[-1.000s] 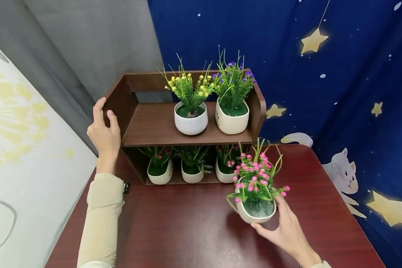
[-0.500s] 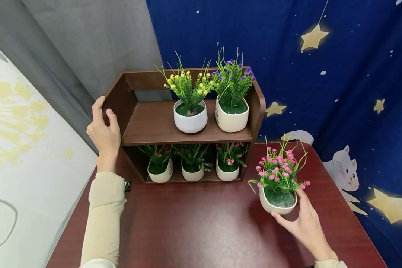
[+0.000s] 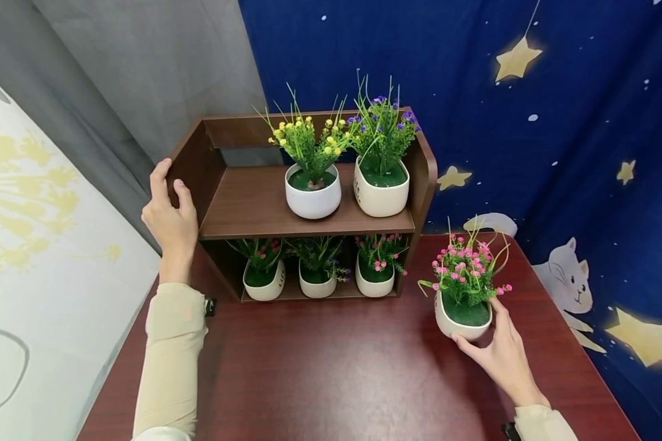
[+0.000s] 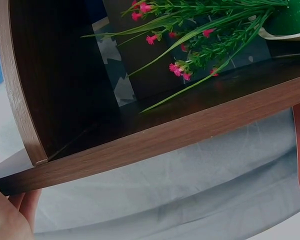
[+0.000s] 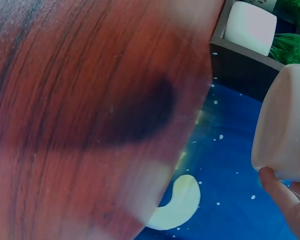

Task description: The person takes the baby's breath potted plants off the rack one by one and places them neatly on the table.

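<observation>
My right hand (image 3: 499, 358) grips a cream pot of pink artificial flowers (image 3: 463, 312) by its right side and front, thumb low on the wall. In the right wrist view the same pot (image 5: 285, 125) is seen from below, apart from its shadow on the table. My left hand (image 3: 171, 220) holds the left side panel of a dark brown two-tier shelf (image 3: 243, 202); in the left wrist view its fingers reach behind the panel's edge (image 4: 115, 155). On the upper tier stand a white pot of yellow flowers (image 3: 313, 199) and a cream pot of purple flowers (image 3: 383, 196).
Three flower pots line the lower tier: a left one (image 3: 265, 285), a middle one (image 3: 317, 285) and a right one (image 3: 375, 282). The shelf stands on a reddish-brown table (image 3: 309, 367). Behind hang a grey curtain (image 3: 171, 61) and a blue star-patterned curtain (image 3: 447, 73).
My right hand has carried the pink-flower pot rightward and slightly back, away from the shelf front, slowing in the last half second. The left hand stays on the side panel.
</observation>
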Tool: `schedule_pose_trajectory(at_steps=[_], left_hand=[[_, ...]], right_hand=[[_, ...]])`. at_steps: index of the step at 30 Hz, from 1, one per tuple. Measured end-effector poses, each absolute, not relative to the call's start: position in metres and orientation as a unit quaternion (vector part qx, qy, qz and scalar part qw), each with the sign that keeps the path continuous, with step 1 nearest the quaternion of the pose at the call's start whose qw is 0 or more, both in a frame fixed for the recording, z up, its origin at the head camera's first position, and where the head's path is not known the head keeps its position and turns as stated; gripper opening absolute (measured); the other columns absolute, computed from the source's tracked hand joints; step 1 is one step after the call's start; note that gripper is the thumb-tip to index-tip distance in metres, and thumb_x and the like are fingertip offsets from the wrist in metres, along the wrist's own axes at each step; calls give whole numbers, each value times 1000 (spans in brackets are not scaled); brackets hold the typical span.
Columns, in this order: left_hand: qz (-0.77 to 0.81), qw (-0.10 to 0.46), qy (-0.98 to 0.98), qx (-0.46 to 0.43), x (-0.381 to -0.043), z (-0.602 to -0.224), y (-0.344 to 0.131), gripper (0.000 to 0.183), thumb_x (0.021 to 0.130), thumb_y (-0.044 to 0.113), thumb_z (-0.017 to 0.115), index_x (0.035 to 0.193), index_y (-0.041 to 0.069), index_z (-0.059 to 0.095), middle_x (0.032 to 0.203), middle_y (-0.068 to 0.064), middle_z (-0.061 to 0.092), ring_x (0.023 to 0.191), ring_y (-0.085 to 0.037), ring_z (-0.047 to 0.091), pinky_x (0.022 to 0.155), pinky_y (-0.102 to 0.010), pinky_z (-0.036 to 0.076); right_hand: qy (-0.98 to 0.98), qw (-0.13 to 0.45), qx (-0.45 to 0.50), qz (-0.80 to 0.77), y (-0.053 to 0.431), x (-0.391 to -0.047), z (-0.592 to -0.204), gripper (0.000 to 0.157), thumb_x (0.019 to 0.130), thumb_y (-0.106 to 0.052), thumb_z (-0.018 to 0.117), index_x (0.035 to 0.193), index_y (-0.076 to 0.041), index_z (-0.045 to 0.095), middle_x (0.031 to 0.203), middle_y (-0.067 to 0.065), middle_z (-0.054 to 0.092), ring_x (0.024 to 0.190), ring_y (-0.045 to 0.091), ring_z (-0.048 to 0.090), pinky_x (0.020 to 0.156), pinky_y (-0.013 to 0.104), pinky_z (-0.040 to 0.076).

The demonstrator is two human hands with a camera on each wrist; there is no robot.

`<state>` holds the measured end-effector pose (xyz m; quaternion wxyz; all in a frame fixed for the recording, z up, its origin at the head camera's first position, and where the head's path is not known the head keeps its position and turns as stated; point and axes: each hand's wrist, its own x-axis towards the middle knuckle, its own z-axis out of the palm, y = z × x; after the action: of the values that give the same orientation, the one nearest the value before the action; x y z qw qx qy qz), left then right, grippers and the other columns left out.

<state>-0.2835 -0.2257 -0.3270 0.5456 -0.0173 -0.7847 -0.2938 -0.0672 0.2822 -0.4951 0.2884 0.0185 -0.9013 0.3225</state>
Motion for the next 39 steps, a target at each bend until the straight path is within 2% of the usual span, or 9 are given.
schedule_pose_trajectory(at_steps=[3,10,14,20,22,25,28,35,39], left_hand=[[-294,547,-784,-16,-283,-327,-226,35,94,22,46,127,23,56,66,-15,56,44,-15,21,48,-29,19],[-291,547,-785,-17,-283,-327,-226,35,94,22,46,127,23,56,59,-14,47,43,-14,19,47,-28,18],[-291,548,-784,-19,-283,-327,-225,35,94,22,47,127,23,56,60,-13,47,43,-16,19,47,-28,18],[-290,548,-785,-20,-284,-327,-225,34,94,22,47,128,22,56,58,-12,45,42,-15,19,46,-27,18],[-290,548,-785,-19,-283,-328,-226,34,94,22,47,128,23,56,58,-12,44,42,-16,19,46,-27,18],[-289,548,-785,-19,-283,-328,-226,35,94,22,46,128,23,56,56,-12,43,43,-18,19,46,-28,18],[-287,548,-785,-19,-283,-329,-227,35,95,22,46,128,22,56,55,-12,41,43,-19,20,47,-28,18],[-287,547,-786,-23,-283,-329,-226,35,95,23,45,129,21,55,58,-15,46,43,-21,22,47,-29,18],[-289,547,-785,-23,-283,-328,-225,35,95,23,45,128,21,55,63,-16,50,43,-22,22,47,-32,19]], right_hand=[[-902,282,14,327,283,-73,-500,104,54,-13,88,141,-1,32,127,24,46,109,40,47,92,9,23],[-908,262,13,327,284,-80,-508,108,59,-17,86,147,-7,24,138,25,38,118,41,42,99,14,22],[-909,258,14,328,285,-84,-512,111,59,-18,87,149,-11,22,139,23,38,117,39,43,97,14,24],[-904,262,13,338,285,-94,-518,111,58,-16,87,148,-10,23,137,23,40,115,37,45,92,7,22],[-902,258,13,348,285,-100,-520,109,59,-15,87,148,-9,24,136,23,40,110,33,48,87,6,27],[-902,251,12,350,286,-112,-523,104,61,-16,86,146,-4,27,131,23,44,95,28,53,77,12,38],[-905,239,13,352,288,-127,-526,100,64,-19,85,144,-2,28,126,23,46,84,25,52,69,23,41],[-901,209,32,378,292,-163,-535,98,66,-22,84,144,-2,27,131,25,42,111,36,46,85,50,37],[-898,192,34,395,291,-177,-541,96,68,-25,83,142,2,28,131,26,41,115,38,44,88,53,36]])
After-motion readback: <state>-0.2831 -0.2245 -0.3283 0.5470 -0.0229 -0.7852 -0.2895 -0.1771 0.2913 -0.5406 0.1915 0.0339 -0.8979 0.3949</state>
